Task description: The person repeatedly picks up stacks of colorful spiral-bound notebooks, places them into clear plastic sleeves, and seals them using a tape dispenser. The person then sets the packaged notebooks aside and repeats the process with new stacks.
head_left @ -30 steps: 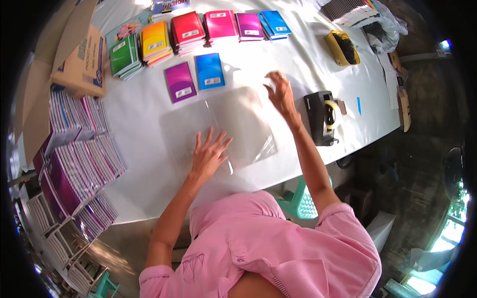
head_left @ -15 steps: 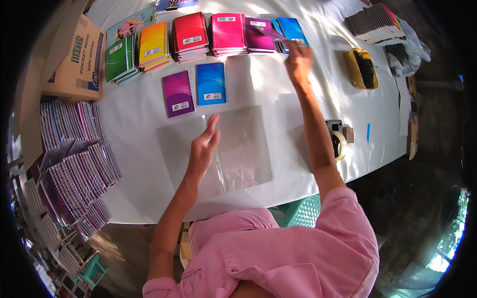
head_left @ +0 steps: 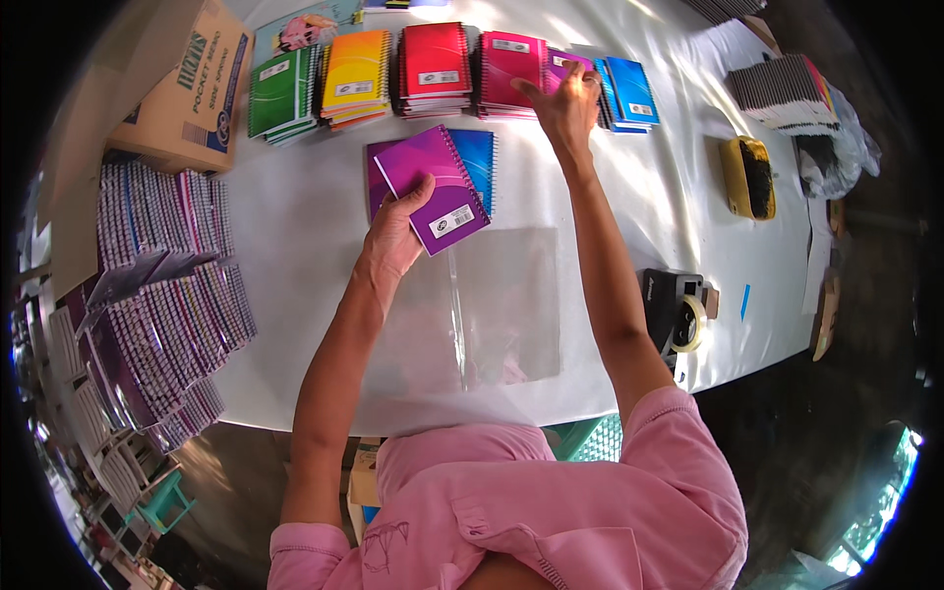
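My left hand (head_left: 398,231) holds a purple spiral notebook (head_left: 444,197), tilted, with its thumb on the cover. Beneath it, a second purple notebook (head_left: 380,162) and a blue notebook (head_left: 480,162) show in part on the table. My right hand (head_left: 568,113) reaches to the purple notebook stack (head_left: 559,61), thumb spread away from the fingers over the edge of the pink stack (head_left: 511,69). That hand hides most of the purple stack. Nearest to my body lies a clear plastic sleeve (head_left: 511,315), flat on the white table.
The back row also has green (head_left: 280,93), yellow (head_left: 355,74), red (head_left: 434,64) and blue (head_left: 629,88) stacks. Spiral-bound stacks (head_left: 162,285) and a cardboard box (head_left: 182,98) stand left. A yellow container (head_left: 747,177), a tape roll (head_left: 690,324) and another notebook stack (head_left: 782,93) are right.
A purple notebook is now in my left hand, above the notebooks in front. My right hand has moved left from the blue stack to the purple one. The view has shifted slightly.
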The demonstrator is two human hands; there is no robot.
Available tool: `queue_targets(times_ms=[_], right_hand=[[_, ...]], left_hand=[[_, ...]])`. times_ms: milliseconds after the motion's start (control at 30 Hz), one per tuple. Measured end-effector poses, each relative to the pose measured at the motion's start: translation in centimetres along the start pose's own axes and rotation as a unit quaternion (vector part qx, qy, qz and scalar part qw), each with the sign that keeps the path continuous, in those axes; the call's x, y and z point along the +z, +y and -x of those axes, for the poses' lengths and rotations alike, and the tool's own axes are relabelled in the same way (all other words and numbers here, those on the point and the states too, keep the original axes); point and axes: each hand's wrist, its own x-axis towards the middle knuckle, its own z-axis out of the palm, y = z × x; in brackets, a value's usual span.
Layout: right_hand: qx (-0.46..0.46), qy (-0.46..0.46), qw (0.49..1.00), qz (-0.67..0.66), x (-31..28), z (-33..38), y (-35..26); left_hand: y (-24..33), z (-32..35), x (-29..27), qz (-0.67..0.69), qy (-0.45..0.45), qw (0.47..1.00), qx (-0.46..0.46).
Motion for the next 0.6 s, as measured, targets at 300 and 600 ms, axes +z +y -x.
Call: queue_targets(times_ms=[300,600], right_hand=[[0.04,-0.012,0.999,-0.007,-1.6,-2.4,-0.2],[-0.137,-0.107,0.984,-0.043,0.4,5.3,-10.4]], left_hand=[[0.6,-2.1,-5.9,0.068,-0.034,0.997,-0.031],[2.3,-1.2,-4.8,0.064,0.019,0.997,0.043]])
